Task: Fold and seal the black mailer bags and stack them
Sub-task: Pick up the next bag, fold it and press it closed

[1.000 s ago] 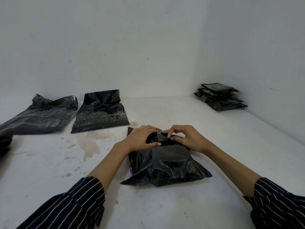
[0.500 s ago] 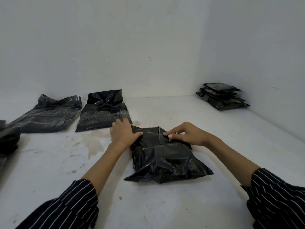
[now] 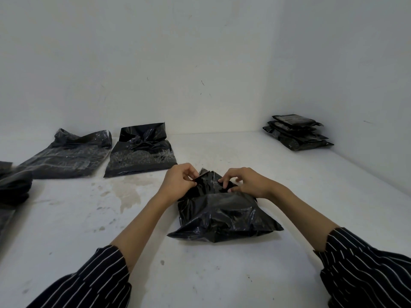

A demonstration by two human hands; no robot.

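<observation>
Change, half a second back to now. The mailer bag you are working has not shifted. It lies on the tabletop just in front of you, bulging body toward you, flap on the far side. Your left hand was lying flat on the bag's far-left corner. It has come off that and now pinches the flap's left edge between thumb and fingers, raising it slightly. Your right hand has barely moved. Its fingers are curled, tips and thumb nipped on the right part of the flap, the outer fingers lifted clear.

Reading: the pressing-down is over and both hands now work the flap itself, so I judge this to be the seal step. The bag is not yet sealed or stacked. The stack of finished bags sits in the far right corner against the wall, well apart from your hands. Two open bags wait at far left.

Not resolved:
- More dark bags at the left edge are cut off by the frame.
- The count in the stack is uncertain because the edges merge.
- Your hands cover the flap's fold line.
- No adhesive strip or liner can be told apart, black film on black.
</observation>
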